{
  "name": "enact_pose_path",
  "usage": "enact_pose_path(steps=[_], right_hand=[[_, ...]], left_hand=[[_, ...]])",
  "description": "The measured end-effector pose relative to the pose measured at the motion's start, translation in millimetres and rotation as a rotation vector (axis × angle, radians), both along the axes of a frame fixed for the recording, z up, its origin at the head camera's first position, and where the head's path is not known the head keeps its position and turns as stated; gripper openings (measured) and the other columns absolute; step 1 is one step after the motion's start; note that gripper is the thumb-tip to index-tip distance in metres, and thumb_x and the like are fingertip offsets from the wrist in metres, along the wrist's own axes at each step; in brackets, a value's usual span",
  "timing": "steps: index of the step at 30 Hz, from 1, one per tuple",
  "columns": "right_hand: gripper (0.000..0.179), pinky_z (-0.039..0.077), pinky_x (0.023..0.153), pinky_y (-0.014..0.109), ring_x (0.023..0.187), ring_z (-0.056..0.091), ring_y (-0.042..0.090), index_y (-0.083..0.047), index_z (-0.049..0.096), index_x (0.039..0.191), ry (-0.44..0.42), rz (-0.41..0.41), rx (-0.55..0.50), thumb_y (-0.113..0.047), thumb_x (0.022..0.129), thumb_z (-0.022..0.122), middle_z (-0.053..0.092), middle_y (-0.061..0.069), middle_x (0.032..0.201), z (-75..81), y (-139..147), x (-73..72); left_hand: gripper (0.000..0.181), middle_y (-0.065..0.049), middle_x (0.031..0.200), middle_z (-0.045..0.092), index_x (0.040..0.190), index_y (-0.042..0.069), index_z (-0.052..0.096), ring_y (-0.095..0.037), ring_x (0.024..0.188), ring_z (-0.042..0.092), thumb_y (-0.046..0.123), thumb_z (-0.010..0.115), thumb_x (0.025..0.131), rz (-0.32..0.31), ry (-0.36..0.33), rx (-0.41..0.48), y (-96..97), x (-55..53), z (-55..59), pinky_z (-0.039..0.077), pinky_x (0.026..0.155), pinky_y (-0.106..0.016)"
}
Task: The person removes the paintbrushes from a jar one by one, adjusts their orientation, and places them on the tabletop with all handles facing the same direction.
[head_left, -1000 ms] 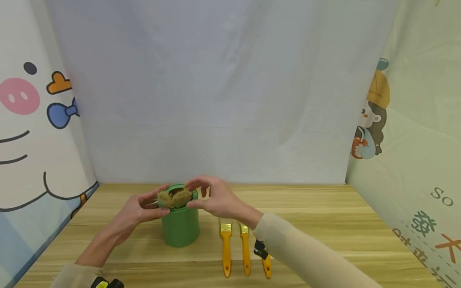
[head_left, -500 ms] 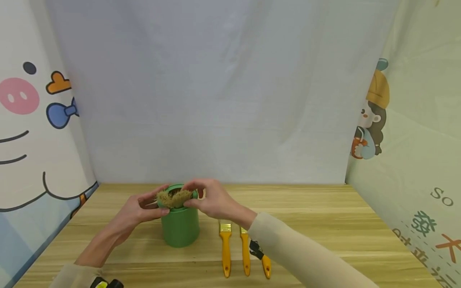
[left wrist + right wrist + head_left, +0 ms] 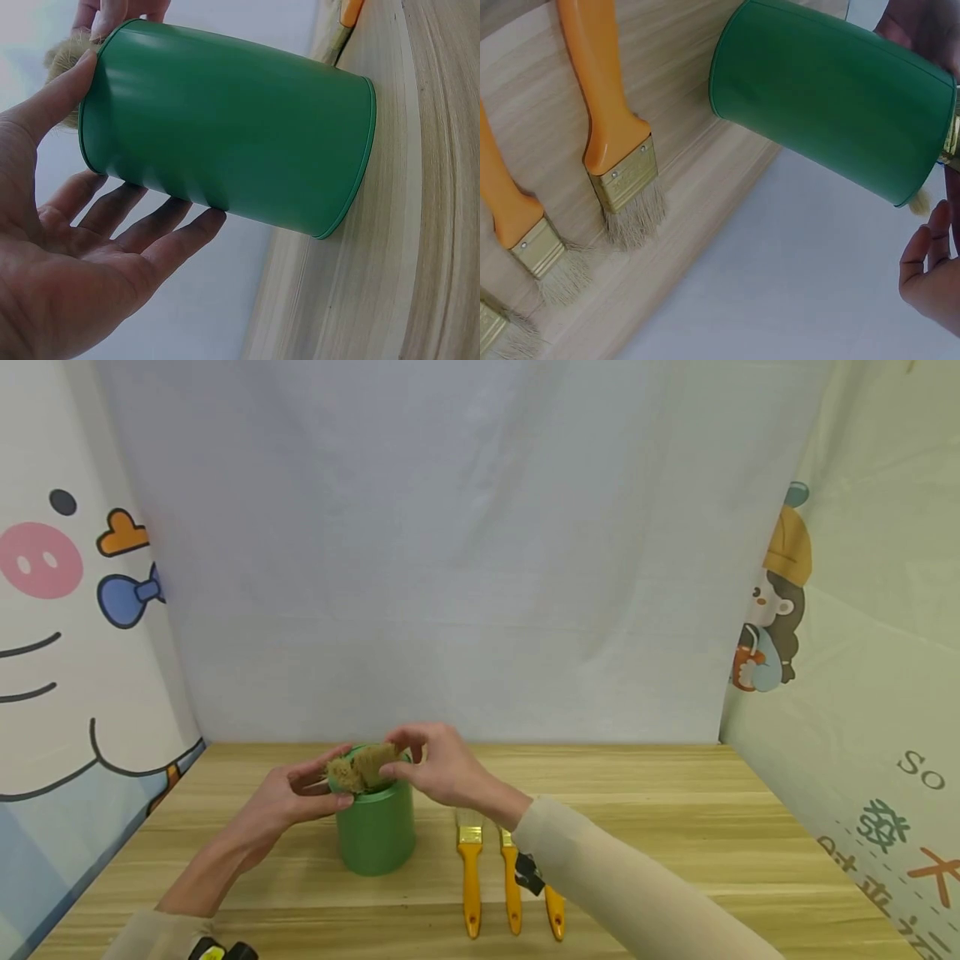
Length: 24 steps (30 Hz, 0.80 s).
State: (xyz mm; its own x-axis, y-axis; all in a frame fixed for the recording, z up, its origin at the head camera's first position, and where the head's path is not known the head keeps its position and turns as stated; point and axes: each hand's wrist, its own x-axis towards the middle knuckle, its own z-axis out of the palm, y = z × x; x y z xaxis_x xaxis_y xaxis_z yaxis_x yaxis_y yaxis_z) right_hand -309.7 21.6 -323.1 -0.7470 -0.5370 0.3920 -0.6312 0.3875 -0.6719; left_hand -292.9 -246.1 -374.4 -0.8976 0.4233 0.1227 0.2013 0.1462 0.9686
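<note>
A green can stands upright on the wooden table. Its rim and side are gripped by my left hand, thumb in front and fingers along the far side, as the left wrist view shows. Tan bristles of a paintbrush rise from the can's mouth, and my right hand pinches them between thumb and fingers. Beside it, on the left, a second tan bristle clump also pokes above the rim. A gold metal band shows at the mouth in the right wrist view. The inside of the can is mostly hidden.
Three paintbrushes with orange handles lie on the table to the right of the can: a wide brush, a narrower brush and a third brush partly under the right sleeve. A pale cloth hangs behind the table.
My right hand has closed its fingers on the right-hand bristles and risen slightly, and those bristles now stand higher above the rim. The left hand and the can have stayed put.
</note>
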Motion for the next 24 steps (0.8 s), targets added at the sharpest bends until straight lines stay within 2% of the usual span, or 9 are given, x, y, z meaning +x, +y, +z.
enact_pose_path(steps=[8,15,20,24], right_hand=[[0.020,0.041,0.063,0.024,0.072,0.051,0.011,-0.007,0.077,0.116,0.005,-0.004,-0.010,-0.008,0.096,0.080,0.074,0.001,0.101,-4.1,0.8,-4.2],[0.025,0.042,0.064,0.025,0.077,0.057,0.019,-0.007,0.076,0.118,-0.006,-0.011,-0.009,-0.006,0.093,0.082,0.075,0.000,0.102,-5.4,1.3,-4.9],[0.033,0.041,0.064,0.025,0.077,0.056,0.026,-0.006,0.072,0.125,-0.008,-0.024,0.004,-0.005,0.093,0.082,0.077,0.003,0.100,-6.5,0.9,-3.1],[0.039,0.040,0.065,0.026,0.078,0.054,0.020,-0.007,0.070,0.130,0.016,-0.034,0.019,-0.005,0.094,0.081,0.077,0.004,0.103,-7.2,1.2,-2.0]], left_hand=[[0.079,-0.029,0.162,0.037,0.166,0.009,0.034,-0.055,0.144,0.038,0.018,0.075,0.100,0.004,-0.004,-0.005,-0.5,-1.1,-0.6,0.051,0.105,-0.056],[0.078,-0.029,0.162,0.038,0.166,0.012,0.035,-0.054,0.145,0.037,0.019,0.075,0.100,0.003,-0.010,-0.007,-0.4,-2.0,-0.4,0.051,0.105,-0.056],[0.079,-0.029,0.162,0.037,0.167,0.012,0.034,-0.055,0.145,0.036,0.019,0.075,0.100,0.006,-0.014,-0.015,-0.8,-2.1,0.0,0.051,0.106,-0.056],[0.079,-0.030,0.162,0.037,0.167,0.011,0.034,-0.056,0.145,0.035,0.020,0.075,0.100,0.009,-0.015,-0.019,-0.7,-1.7,0.7,0.051,0.106,-0.056]])
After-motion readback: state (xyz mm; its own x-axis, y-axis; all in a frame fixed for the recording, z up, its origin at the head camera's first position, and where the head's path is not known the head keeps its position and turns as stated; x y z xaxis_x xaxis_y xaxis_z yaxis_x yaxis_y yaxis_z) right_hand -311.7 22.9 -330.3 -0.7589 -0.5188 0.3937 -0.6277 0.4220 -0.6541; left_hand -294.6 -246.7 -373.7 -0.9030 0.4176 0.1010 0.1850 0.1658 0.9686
